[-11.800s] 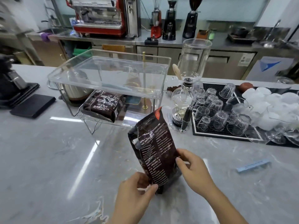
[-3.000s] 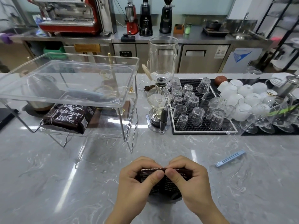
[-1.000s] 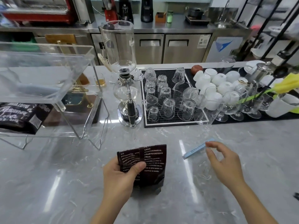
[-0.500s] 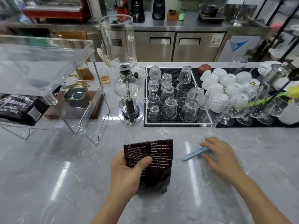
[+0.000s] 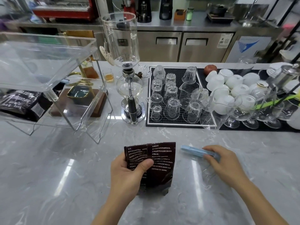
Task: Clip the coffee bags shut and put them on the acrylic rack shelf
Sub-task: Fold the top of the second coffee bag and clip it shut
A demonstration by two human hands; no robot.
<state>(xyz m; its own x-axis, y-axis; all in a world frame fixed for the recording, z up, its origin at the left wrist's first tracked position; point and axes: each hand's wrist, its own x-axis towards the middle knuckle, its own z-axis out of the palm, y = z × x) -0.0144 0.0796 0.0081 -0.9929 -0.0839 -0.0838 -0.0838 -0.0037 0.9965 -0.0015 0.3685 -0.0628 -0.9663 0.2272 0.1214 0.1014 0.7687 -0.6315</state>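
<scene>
A dark brown coffee bag (image 5: 159,161) with its top folded down stands on the marble counter near me. My left hand (image 5: 128,172) grips its left side, thumb pressed on the fold. My right hand (image 5: 225,163) has its fingers closed on a light blue bag clip (image 5: 194,151) just right of the bag, the clip lifted slightly off the counter. A second dark coffee bag (image 5: 21,101) lies on the lower shelf of the clear acrylic rack (image 5: 48,73) at the far left.
A glass siphon coffee maker (image 5: 129,88) stands behind the bag. A black mat (image 5: 178,124) carries several upturned glasses. White cups (image 5: 233,82) and stemmed glasses (image 5: 248,111) crowd the right. A wooden tray (image 5: 84,104) sits behind the rack.
My right hand reached to the blue clip, closed on it and drew it left toward the bag. My left hand keeps hold of the folded bag.
</scene>
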